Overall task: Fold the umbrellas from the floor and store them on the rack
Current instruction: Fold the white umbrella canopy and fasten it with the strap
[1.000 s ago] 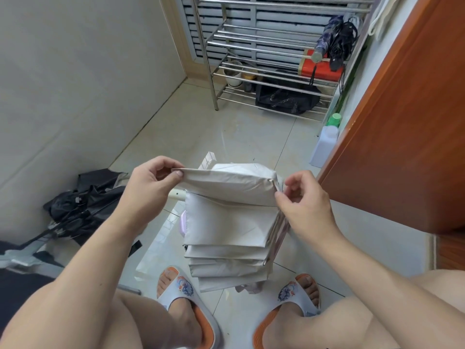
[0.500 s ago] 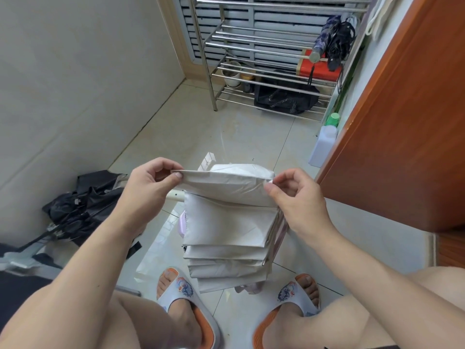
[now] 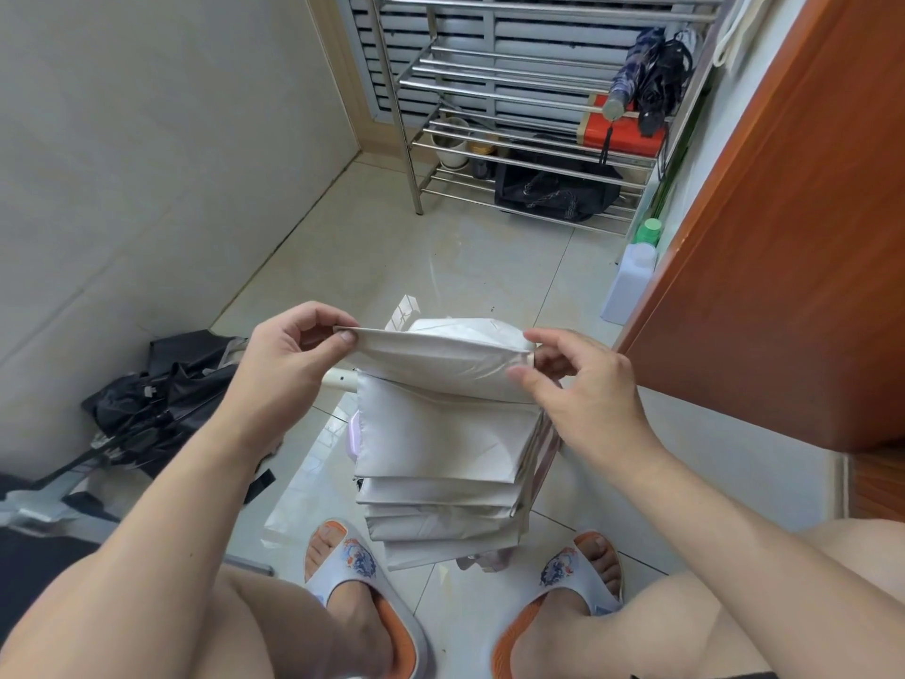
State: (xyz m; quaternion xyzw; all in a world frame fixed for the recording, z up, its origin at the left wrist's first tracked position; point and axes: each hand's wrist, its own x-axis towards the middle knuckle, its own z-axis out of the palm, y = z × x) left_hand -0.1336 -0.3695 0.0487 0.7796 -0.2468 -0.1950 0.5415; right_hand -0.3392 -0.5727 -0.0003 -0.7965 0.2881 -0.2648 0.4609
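Right hand has slid in along the top pleat, now pinching its right corner while the left hand pinches the left, white umbrella hanging between the knees above the floor; keep that pleat taut and edges aligned.

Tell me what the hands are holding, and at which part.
Both hold the silver-white umbrella by one canopy panel: the left hand pinches the top fold's left corner, the right hand pinches its right corner.
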